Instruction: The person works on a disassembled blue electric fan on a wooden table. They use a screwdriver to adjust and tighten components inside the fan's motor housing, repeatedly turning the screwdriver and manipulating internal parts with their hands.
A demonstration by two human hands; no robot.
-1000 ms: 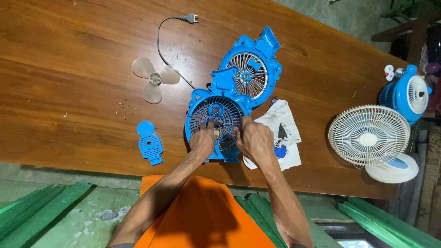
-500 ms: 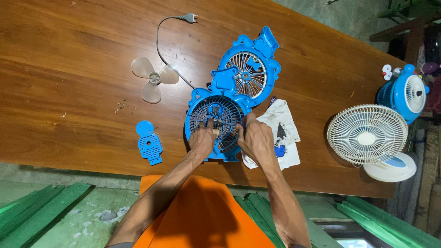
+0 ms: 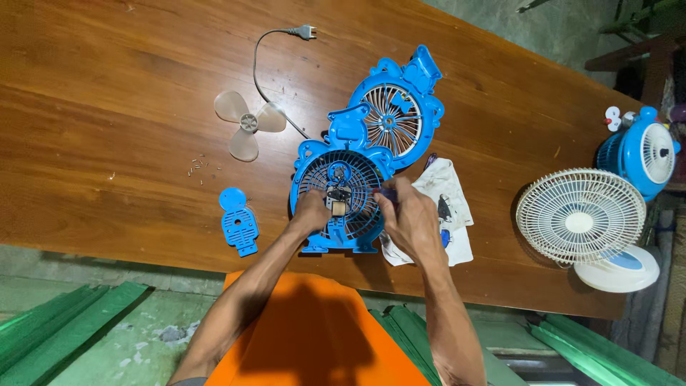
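The left hand (image 3: 312, 212) steadies the blue fan housing (image 3: 341, 200) by its small motor (image 3: 337, 202), while just beside it the right hand (image 3: 411, 221) pinches a dark tool (image 3: 388, 193), apparently mid-way through working the motor fixings.

two blue grilles (image 3: 341, 200) (image 3: 394, 118), one blade (image 3: 248, 126), one blue plate (image 3: 239, 222), two whole fans (image 3: 582, 218) (image 3: 643, 151), one rag (image 3: 450, 207).

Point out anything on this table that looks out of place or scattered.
Small screws lie loose on the bare table, apart from the work. The fan blade sits detached beside the cord. Both hands, left and right, are on the blue fan shell, opened up.
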